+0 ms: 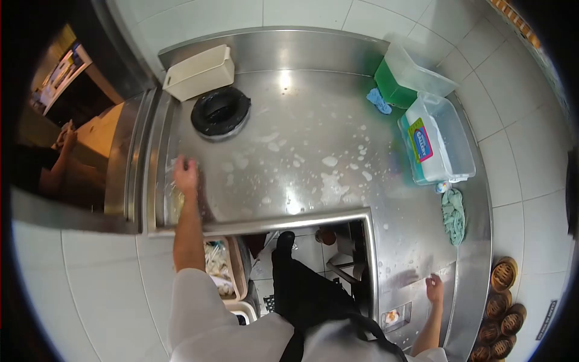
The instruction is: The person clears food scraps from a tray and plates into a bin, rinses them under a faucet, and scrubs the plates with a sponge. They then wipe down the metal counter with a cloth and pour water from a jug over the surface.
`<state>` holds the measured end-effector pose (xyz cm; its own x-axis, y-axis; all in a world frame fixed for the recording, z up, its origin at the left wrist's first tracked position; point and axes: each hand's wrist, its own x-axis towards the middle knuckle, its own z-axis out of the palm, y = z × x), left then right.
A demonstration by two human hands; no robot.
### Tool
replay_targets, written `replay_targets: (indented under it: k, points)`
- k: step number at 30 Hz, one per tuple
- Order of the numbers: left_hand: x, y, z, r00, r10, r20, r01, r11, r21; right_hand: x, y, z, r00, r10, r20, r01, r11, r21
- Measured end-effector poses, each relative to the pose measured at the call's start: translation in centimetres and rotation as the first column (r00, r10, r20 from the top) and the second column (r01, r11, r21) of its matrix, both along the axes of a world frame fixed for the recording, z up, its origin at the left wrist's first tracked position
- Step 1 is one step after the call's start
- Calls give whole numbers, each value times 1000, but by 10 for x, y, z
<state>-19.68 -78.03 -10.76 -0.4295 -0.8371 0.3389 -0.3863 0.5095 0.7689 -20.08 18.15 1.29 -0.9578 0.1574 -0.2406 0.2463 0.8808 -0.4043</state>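
Note:
My left hand (186,175) reaches over the left end of the steel counter, its fingers curled and slightly blurred. What they hold, if anything, I cannot make out. Beside that wrist, along the counter's left edge, is a clear, yellowish see-through thing (173,202). Farther back lies a round black lid (221,112) with a grip across its middle, on what looks like a clear tub. My right hand (433,289) is over the right arm of the counter, fingers loosely bent and seemingly holding nothing. Near it is a square recess (403,321) with orange and white scraps inside.
A cream bin (200,73) stands at the back left. At the right are a tub of green liquid (393,84), a clear labelled box (443,142), a blue cloth (379,101) and a green cloth (453,216). Foam spots the steel counter (259,175). A waste bin (236,265) stands below.

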Motion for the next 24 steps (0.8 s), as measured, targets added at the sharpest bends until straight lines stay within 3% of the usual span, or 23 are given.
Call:
replay_targets:
  k: [2,3,4,5,6,7,8,9,11,12,13,14,16,18,19,21,24]
  points:
    - [-63,87,33,981,-180,-70,189,970,153,26,8,0,995,-82,57,80,996,35]
    - [-95,126,12,962,-250,-112,256,966,42,33,32,-26,989,-126,75,127,992,-3]
    - [-114,174,19,935,-350,-63,344,845,410,40,43,-43,981,-169,94,174,984,-44]
    - [-135,222,29,873,-486,-53,482,840,248,42,34,-55,978,-182,98,188,981,-50]
    - [-164,274,-35,745,-593,-305,661,719,216,44,24,-63,981,-182,71,187,979,-76]
    - [-177,324,-38,646,-760,-66,756,649,-86,49,16,-68,982,-183,48,187,977,-100]
    - [-167,362,11,465,-883,-61,868,440,231,59,-1,-64,959,-257,119,277,937,-211]
    - [-166,389,18,423,-891,-165,851,328,410,65,-21,-50,932,-310,188,356,882,-308]
    - [-201,352,35,442,-846,-298,894,388,224,102,-40,-9,803,-524,286,595,737,-320]
    - [-233,295,35,584,-709,-396,812,512,280,140,-36,1,685,-670,287,712,533,-456]
    - [-266,239,34,689,-534,-490,715,611,339,180,-27,9,570,-790,226,793,456,-405]
    - [-290,190,44,882,-406,-239,439,892,105,212,-18,15,530,-824,201,834,462,-301]
    - [-323,159,30,900,-396,-185,411,910,50,260,-19,26,477,-842,252,878,469,-93]
    - [-344,139,14,929,-366,-50,362,929,-73,271,-39,30,457,-827,328,878,478,-17]
    - [-335,185,19,828,-541,-148,561,796,226,271,-49,29,467,-808,358,868,497,-9]
    - [-323,312,-55,604,-687,-405,790,584,188,262,-64,25,517,-765,384,834,551,-24]
    - [-235,481,-5,240,-916,-320,920,109,376,251,-85,11,560,-721,409,805,590,-62]
